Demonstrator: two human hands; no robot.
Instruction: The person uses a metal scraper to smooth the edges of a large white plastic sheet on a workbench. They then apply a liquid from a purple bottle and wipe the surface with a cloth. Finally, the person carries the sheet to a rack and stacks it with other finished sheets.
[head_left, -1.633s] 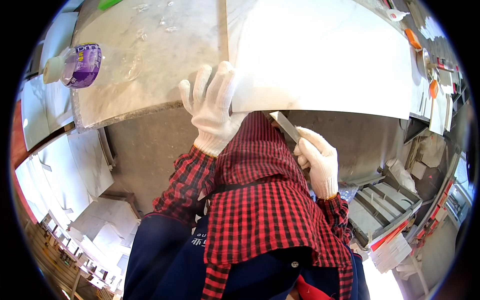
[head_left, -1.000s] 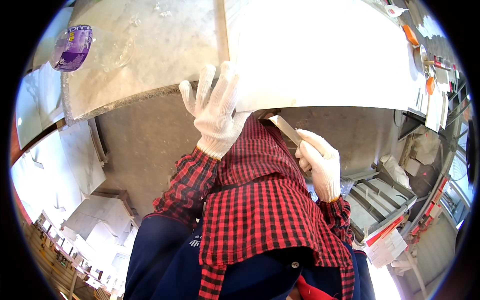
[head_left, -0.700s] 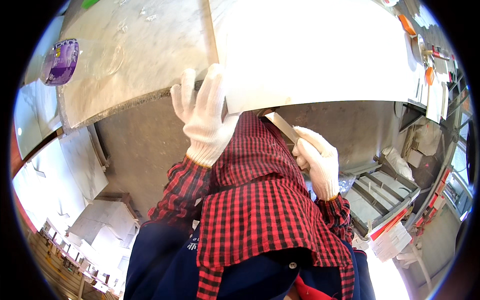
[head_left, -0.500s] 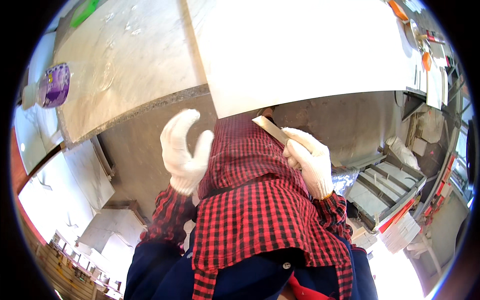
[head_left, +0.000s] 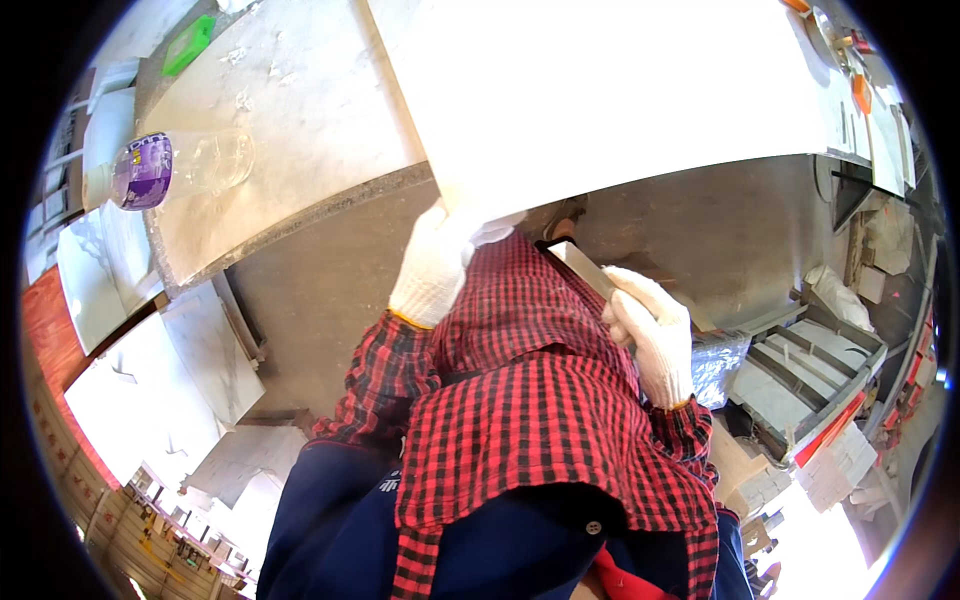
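Note:
My left hand (head_left: 432, 262), in a white knit glove, grips the near left corner of a large bright white slab (head_left: 620, 100). Its fingers are partly hidden at the slab's edge. In my gloved right hand (head_left: 650, 325) is a narrow flat bar (head_left: 582, 268), pale with a slanted end, held between thumb and fingers. The bar points up and left, just below the slab's front edge and apart from it. Under the slab's left side lies a cream stone-like tabletop (head_left: 300, 130) with a rough grey edge.
A clear bottle (head_left: 145, 172) with a purple label lies on the tabletop's left, near a green object (head_left: 188, 45). Orange-handled tools (head_left: 861, 94) are at the far right. A metal frame (head_left: 800, 375) stands right of me; white panels (head_left: 160, 370) stand at left.
My left hand has moved up and right, from open in the air to the slab's corner. The right hand still holds the bar. The whole view has shifted slightly.

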